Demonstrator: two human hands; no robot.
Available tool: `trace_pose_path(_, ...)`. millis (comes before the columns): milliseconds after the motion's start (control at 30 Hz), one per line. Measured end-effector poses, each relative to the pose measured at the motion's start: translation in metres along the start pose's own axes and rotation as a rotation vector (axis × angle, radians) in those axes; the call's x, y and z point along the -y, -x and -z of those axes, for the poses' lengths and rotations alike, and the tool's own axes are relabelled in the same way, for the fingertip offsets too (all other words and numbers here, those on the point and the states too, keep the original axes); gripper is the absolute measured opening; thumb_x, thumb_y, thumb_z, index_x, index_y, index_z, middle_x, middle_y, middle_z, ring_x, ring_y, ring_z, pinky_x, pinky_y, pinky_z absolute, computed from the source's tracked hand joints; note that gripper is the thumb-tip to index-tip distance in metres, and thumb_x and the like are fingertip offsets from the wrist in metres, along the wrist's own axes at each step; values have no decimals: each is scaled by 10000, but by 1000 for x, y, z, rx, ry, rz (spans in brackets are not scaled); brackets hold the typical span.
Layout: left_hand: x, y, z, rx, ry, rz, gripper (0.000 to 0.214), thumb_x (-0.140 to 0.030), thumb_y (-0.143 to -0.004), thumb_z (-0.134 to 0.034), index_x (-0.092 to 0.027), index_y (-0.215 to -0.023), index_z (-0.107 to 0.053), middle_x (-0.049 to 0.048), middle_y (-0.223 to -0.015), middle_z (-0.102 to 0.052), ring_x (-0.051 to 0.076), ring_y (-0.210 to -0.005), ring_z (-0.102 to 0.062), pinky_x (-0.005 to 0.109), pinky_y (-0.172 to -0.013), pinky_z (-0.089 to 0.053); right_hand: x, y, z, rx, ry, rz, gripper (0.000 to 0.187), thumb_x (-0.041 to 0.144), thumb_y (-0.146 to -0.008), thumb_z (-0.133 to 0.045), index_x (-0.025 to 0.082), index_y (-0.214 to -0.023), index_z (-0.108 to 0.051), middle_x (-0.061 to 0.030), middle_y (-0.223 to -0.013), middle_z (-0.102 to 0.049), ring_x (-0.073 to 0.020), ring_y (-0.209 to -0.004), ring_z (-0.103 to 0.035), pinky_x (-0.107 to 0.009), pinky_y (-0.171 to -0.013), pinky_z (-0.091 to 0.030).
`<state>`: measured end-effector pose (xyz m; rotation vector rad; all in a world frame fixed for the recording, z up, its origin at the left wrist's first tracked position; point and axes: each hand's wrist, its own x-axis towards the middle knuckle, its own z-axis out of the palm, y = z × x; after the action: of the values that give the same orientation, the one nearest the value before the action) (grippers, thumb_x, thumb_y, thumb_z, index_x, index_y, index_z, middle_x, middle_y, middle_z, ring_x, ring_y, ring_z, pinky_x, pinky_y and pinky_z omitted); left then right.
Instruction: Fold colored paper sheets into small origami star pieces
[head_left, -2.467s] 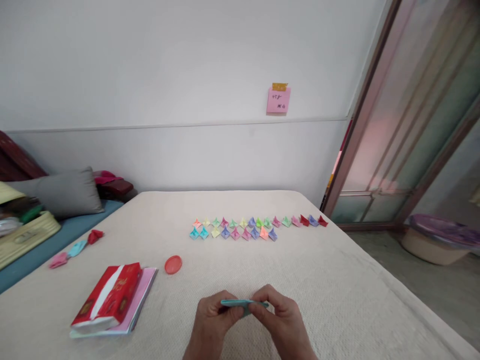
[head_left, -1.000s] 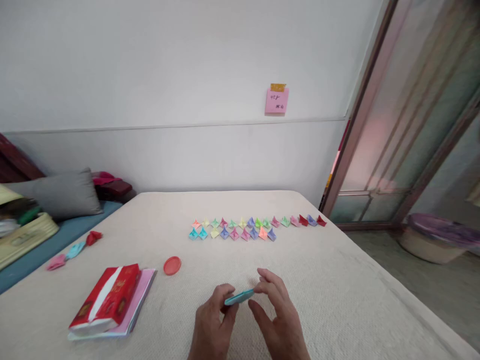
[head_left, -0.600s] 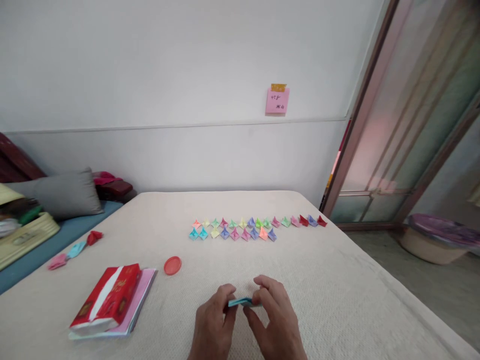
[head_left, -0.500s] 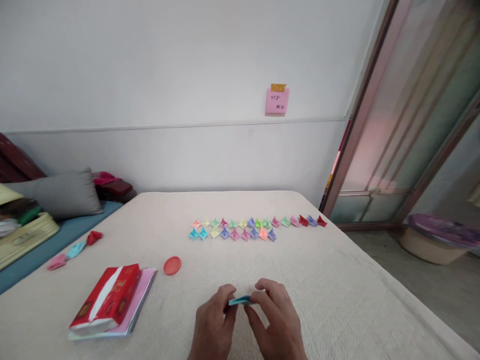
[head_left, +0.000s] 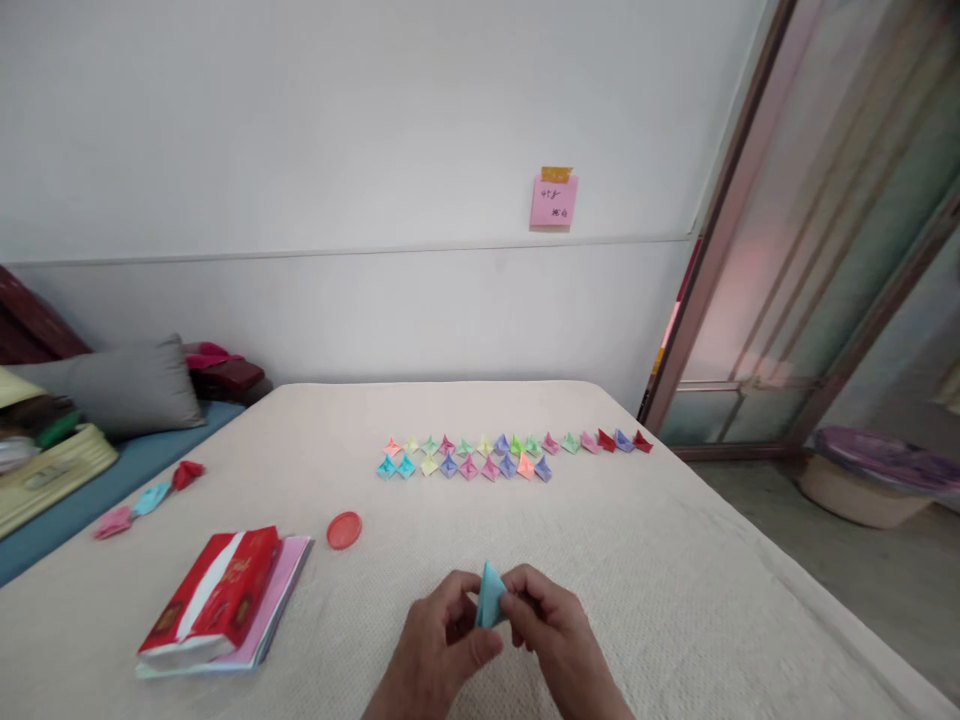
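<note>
Both of my hands meet low in the middle of the view over a cream table [head_left: 675, 590]. My left hand [head_left: 439, 650] and my right hand [head_left: 551, 635] pinch a small folded teal paper piece [head_left: 491, 595] between their fingertips. The piece stands on edge, pointing up. Farther back lie two rows of several small folded paper shapes [head_left: 510, 455] in many colours.
A red tissue pack [head_left: 214, 595] lies on pink paper at the left, with a red round lid [head_left: 344, 530] beside it. Three folded paper bits [head_left: 150, 497] sit near the left edge. A pink note [head_left: 553, 200] hangs on the wall. The table edge drops at the right.
The teal paper lay flat between my fingers before; now it is turned up on edge, and both hands have closed in tighter around it.
</note>
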<state>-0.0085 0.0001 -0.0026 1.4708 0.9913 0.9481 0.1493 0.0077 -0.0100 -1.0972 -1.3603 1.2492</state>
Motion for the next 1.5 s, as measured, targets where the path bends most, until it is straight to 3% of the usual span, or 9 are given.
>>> trace_pose_path(133,0,-2,5,-89,283,89,391,-465,-889,-436,-132,-775,-607,15,-611,-563,110,-511,-480,229,-498,-338,-5,-4,3,134,-323,-195,240,349,-748,-634,170,-623,-533,33,-496,-507,-89,-460,-389,-226,-477,-250)
trace_pose_path(267,4,-2,3,-79,472,178,191,-337,-832,-600,-147,-816,-606,-25,-590,-516,76,-498,-415,207,-474,-270,-8,-3,0,185,-490,-261,256,345,-744,-655,159,-619,-532,17,-507,-530,-85,-459,-415,-223,-469,-220)
trace_pose_path(500,2,0,2,15,641,223,175,-282,-771,-675,-116,-742,-627,20,-654,-568,105,-580,-511,209,-513,-332,0,-2,-2,147,-521,-262,288,334,-719,-683,164,-570,-506,36,-483,-485,-86,-463,-404,-224,-471,-240)
trace_pose_path(600,2,-2,3,-26,622,177,137,-214,-701,-728,-131,-701,-619,31,-731,-602,137,-641,-556,256,-599,-406,4,-2,-4,61,-477,-216,290,282,-662,-723,171,-537,-486,26,-560,-527,-91,-496,-422,-225,-491,-290)
trace_pose_path(733,7,-6,4,-197,450,42,177,-119,-593,-759,-136,-569,-584,36,-886,-614,149,-725,-562,264,-649,-428,0,-5,-5,-61,-377,-135,256,186,-557,-744,164,-507,-493,-16,-828,-608,-119,-602,-511,-240,-536,-368)
trace_pose_path(933,9,-6,1,-158,339,112,66,-172,-682,-676,-144,-690,-617,-15,-552,-611,107,-510,-515,227,-514,-386,-12,-8,-2,-25,-205,-119,196,245,-658,-680,189,-586,-507,59,-472,-501,-107,-453,-457,-227,-452,-349)
trace_pose_path(1133,17,-9,-6,-258,380,156,106,-218,-655,-682,-120,-685,-657,-31,-470,-569,71,-388,-444,194,-408,-298,-11,-6,-6,-36,-274,-151,191,233,-632,-680,187,-600,-498,63,-474,-513,-88,-427,-445,-204,-421,-316)
trace_pose_path(1367,16,-5,-8,-276,432,98,140,-218,-728,-638,-135,-802,-723,-28,-504,-564,85,-445,-479,209,-461,-329,-6,-3,-8,-105,-371,-158,76,211,-650,-697,144,-661,-662,38,-491,-529,-75,-437,-397,-211,-433,-261)
trace_pose_path(1500,17,-3,-9,-295,471,46,109,-162,-736,-611,-145,-713,-716,-27,-497,-554,98,-475,-502,219,-491,-348,-4,-1,-7,-122,-427,-146,17,151,-604,-692,164,-612,-700,35,-500,-523,-90,-460,-422,-230,-461,-282)
